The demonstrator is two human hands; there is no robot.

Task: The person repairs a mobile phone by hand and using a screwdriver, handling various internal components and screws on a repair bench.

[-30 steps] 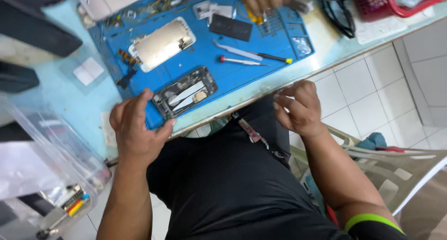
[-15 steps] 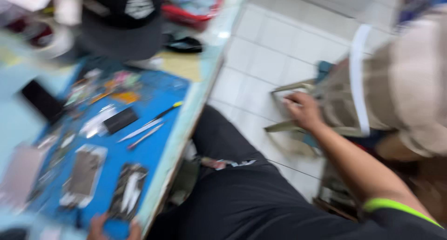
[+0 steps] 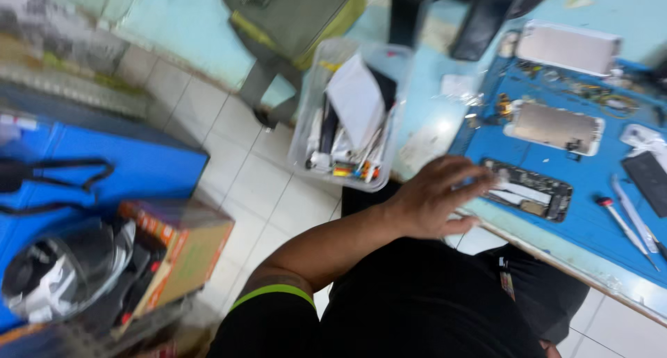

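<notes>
My left hand (image 3: 434,198) lies open, fingers spread on the blue work mat's (image 3: 590,212) near left edge, fingertips touching the opened black phone chassis (image 3: 531,190); my right hand is out of view.

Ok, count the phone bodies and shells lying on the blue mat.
3. An opened phone body lies by the left hand; a silver shell lies mid-mat; a pale one lies at the far edge. The frame's right edge may hide more.
</notes>
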